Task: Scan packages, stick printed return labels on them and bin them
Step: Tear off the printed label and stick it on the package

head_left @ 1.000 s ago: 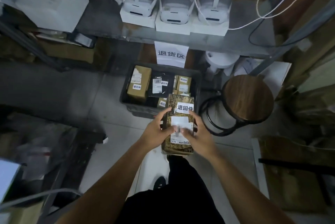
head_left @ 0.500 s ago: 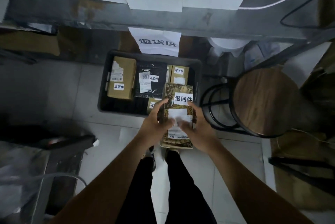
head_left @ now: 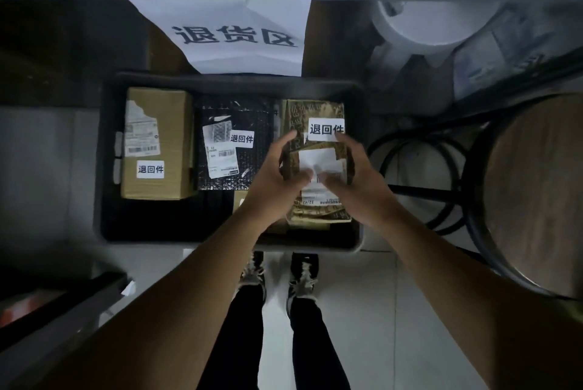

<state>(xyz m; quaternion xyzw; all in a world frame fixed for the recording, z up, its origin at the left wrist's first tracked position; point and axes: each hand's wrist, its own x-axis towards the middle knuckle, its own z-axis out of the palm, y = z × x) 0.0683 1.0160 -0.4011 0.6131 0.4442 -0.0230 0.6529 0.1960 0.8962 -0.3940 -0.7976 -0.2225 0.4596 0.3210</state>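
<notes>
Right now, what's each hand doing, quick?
Left hand: grips the gold package over the bin.
Right hand: grips the same package.

Package (head_left: 315, 165) between the fingers of left hand (head_left: 274, 181) and right hand (head_left: 356, 181), over right part of bin (head_left: 104, 169). Left of the fingers, in bin: bubble mailer (head_left: 233, 146), then cardboard box (head_left: 156, 143) farthest left. Paper sign (head_left: 227, 27) beyond the fingertips, behind bin. Stool (head_left: 533, 194) right of the fingers.

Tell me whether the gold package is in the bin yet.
In, but not released. The gold package lies within the bin's walls, with the left hand and right hand gripping it.
</notes>
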